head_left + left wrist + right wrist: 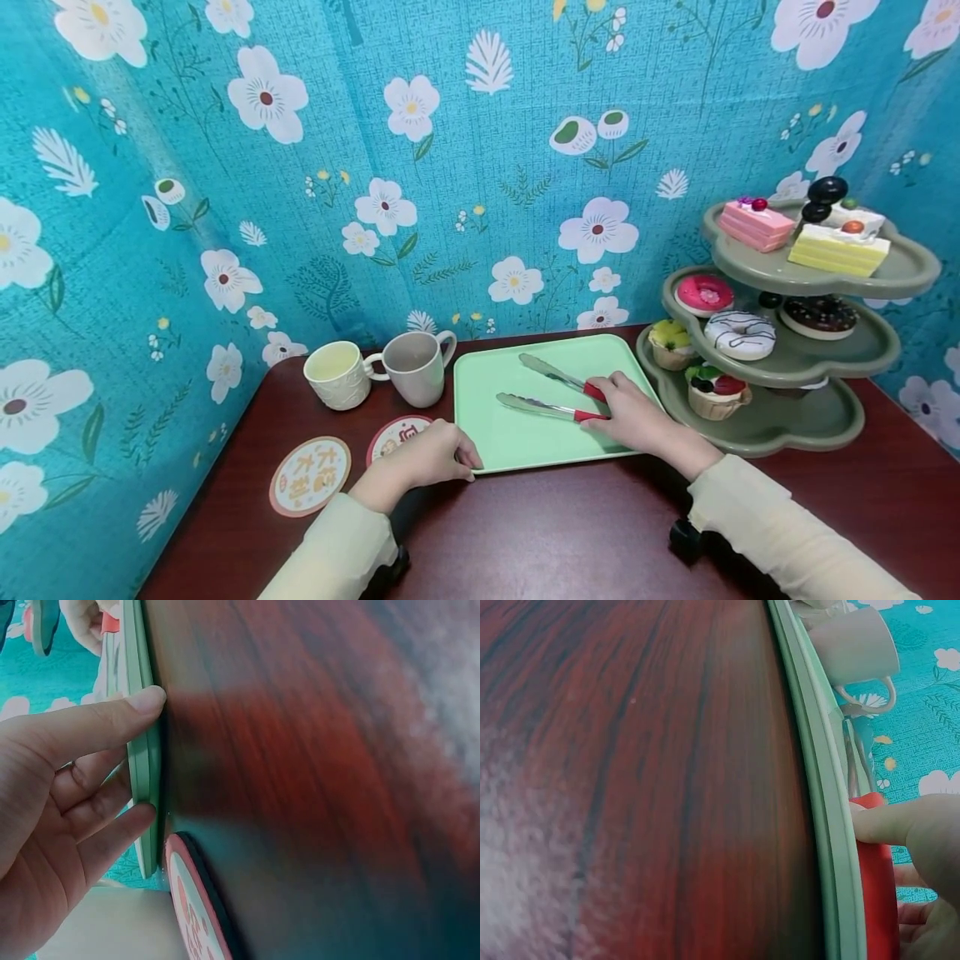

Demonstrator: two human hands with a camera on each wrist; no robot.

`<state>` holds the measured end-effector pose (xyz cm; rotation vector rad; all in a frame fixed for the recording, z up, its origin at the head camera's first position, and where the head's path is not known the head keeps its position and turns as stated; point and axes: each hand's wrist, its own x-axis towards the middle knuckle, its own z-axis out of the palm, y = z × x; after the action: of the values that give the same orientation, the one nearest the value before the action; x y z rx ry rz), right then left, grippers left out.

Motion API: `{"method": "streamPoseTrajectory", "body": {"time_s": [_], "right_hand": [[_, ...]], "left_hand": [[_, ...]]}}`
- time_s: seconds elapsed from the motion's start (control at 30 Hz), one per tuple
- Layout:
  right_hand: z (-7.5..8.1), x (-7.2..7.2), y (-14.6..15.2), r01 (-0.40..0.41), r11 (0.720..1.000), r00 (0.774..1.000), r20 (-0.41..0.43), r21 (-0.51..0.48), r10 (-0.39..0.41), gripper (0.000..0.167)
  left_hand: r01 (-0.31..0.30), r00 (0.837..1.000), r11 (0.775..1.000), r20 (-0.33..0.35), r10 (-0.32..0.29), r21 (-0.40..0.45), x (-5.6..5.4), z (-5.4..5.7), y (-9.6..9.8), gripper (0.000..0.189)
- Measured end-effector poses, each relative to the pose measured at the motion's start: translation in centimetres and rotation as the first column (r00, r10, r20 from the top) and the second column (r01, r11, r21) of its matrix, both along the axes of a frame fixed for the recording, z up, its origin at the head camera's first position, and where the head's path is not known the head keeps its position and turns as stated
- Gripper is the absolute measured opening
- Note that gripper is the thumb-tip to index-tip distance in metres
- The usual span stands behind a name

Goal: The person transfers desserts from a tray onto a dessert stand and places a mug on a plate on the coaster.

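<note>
A pale green tray [525,442] lies on the dark red table, and a pair of tongs with red handles [536,405] rests over it, arms spread. My left hand [431,457] grips the tray's near left corner. In the left wrist view the thumb and fingers of that hand [45,795] are on the tray edge [142,787]. My right hand [630,414] holds the tongs by the handles, toward the tray's right side. The right wrist view has the thumb of this hand [930,855] against a red handle [876,892].
Left of the tray stand a cream cup [337,379] and a grey mug [414,375]. Two round coasters, one orange-rimmed [310,477] and one red-rimmed [390,435], lie in front. A three-tier green stand [795,429] with cakes, donuts and cupcakes rises at right. Flowered blue cloth [450,167] hangs behind.
</note>
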<state>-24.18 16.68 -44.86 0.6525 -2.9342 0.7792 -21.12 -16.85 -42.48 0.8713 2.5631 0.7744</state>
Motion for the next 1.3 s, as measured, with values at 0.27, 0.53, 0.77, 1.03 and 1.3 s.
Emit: {"method": "streamPoseTrajectory", "body": {"time_s": [0.27,0.53,0.77,1.03,1.3], "right_hand": [[0.4,0.0,0.0,-0.043,0.998,0.999,0.015,0.048,0.043,0.069],[2.2,-0.1,0.3,-0.113,0.981,0.992,0.075,0.155,0.102,0.068],[3.4,0.3,0.9,-0.144,0.967,0.979,0.174,0.211,0.108,0.070],[5.4,0.4,1.2,-0.187,0.953,0.971,0.194,0.237,0.142,0.073],[7.6,1.6,-0.5,-0.272,0.936,0.955,0.185,0.223,0.233,0.067]], "left_hand": [[0.024,1.000,0.999,-0.020,-0.024,-0.032,0.3,0.0,-0.1,0.014],[0.032,0.998,0.997,-0.058,-0.036,-0.072,0.5,0.7,-0.6,0.016],[0.059,0.989,0.996,-0.131,-0.068,-0.068,1.1,0.9,-1.6,0.015],[-0.042,0.984,0.996,-0.179,0.026,-0.085,1.6,2.3,-3.8,0.012],[-0.165,0.982,0.975,-0.115,0.149,-0.146,2.5,3.5,-6.8,0.021]]}}
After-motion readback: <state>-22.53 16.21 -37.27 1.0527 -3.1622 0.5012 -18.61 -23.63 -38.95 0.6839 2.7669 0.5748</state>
